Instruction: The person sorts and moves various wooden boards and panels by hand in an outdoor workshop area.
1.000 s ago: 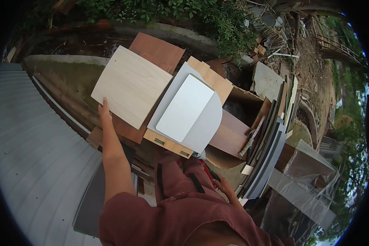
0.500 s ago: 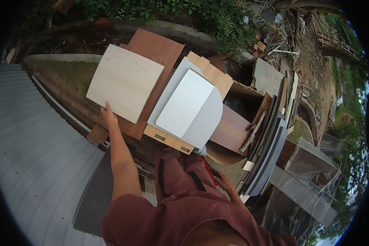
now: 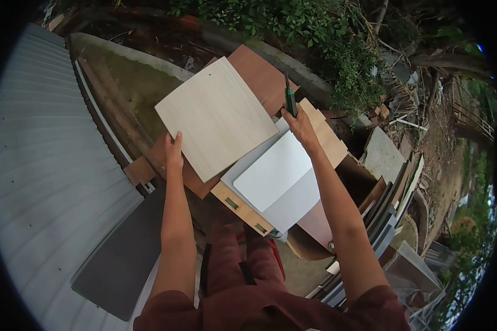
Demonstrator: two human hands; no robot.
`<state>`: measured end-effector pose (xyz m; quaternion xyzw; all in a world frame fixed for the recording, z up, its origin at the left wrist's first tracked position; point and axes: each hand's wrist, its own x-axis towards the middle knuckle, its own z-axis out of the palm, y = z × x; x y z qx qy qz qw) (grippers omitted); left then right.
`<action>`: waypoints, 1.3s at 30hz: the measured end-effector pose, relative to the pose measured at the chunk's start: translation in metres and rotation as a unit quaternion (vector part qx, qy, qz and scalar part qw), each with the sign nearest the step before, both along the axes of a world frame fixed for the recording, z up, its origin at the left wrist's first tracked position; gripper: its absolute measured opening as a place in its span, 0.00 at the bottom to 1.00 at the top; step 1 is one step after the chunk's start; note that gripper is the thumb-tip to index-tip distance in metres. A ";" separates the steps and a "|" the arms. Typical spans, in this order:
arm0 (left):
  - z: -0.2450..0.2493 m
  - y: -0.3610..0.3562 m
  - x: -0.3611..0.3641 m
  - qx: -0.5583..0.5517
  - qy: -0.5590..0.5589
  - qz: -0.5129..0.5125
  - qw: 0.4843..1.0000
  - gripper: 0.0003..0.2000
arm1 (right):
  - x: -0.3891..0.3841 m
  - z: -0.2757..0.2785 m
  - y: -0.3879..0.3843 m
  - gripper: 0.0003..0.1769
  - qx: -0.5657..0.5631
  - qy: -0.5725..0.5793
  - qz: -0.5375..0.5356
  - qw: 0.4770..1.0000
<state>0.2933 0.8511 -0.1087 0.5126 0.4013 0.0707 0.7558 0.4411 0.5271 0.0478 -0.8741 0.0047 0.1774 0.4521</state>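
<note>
Two bare hands reach forward over a stack of boards. The left hand [image 3: 174,150] is at the near-left edge of a pale wood-grain panel [image 3: 215,118], probably to steady it: one digit shows against the edge beside the others, but whether they pinch it I cannot tell, since the undersides are hidden. The panel lies askew across a reddish-brown board [image 3: 262,77], which seems to serve as a flat support, and its right corner comes close to the grey board [image 3: 295,205] under a white panel [image 3: 273,171]. Beneath those is a light-wood board [image 3: 243,212] with two slots.

The right hand [image 3: 301,128] has its fingers wrapped around the green-and-black handle of a slim-tipped screwdriver-like tool [image 3: 290,102]. Tip pointing away from the body, it is held clear of the panel's face, perhaps so the point does not scratch it. The left arm runs nearly straight ahead; the right forearm slants inward over the white panel's side, wrist raised beside the panel's right corner.
</note>
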 end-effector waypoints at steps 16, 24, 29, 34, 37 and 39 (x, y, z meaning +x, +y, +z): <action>0.013 -0.014 -0.035 -0.119 0.013 0.041 0.992 0.22 | 0.034 -0.082 0.076 0.27 -0.217 0.031 0.069 0.973; 0.014 -0.052 -0.065 -0.147 0.007 0.062 0.987 0.21 | -0.017 -0.076 0.048 0.21 -0.234 -0.056 0.051 0.969; 0.016 -0.060 -0.068 -0.089 0.055 0.097 0.990 0.22 | -0.038 -0.078 0.048 0.20 -0.235 -0.154 0.023 0.959; 0.044 -0.064 -0.068 -0.053 0.083 0.071 0.993 0.29 | -0.060 -0.066 0.048 0.20 -0.224 -0.080 -0.036 0.971; 0.045 -0.054 -0.075 -0.028 0.093 0.040 0.994 0.29 | -0.077 -0.063 0.046 0.19 -0.189 -0.052 -0.076 0.978; 0.036 -0.036 -0.084 -0.072 0.053 -0.020 0.996 0.28 | -0.089 -0.044 0.042 0.19 -0.157 -0.053 -0.086 0.982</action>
